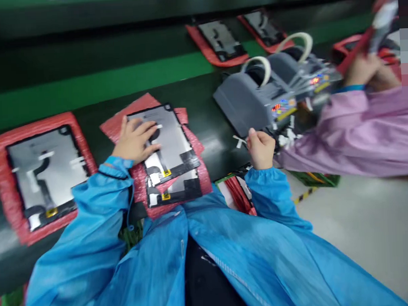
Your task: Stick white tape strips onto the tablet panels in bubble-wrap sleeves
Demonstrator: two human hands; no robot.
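Observation:
My left hand (136, 140) lies flat with fingers spread on the upper grey tablet back panel (171, 141), which rests on red bubble wrap (144, 106) on the dark belt. A second panel (178, 190) pokes out beneath it. My right hand (260, 147) is closed in a pinch at a small white tape strip (240, 142), just in front of the grey tape dispenser (252, 99). Both my sleeves are blue.
Another panel on red wrap (39, 171) lies at the left. Two more panels (222, 39) sit at the far side beyond the green stripe (86, 88). A co-worker in a pink sleeve (351, 128) works at the right, hands (369, 71) raised near a second dispenser.

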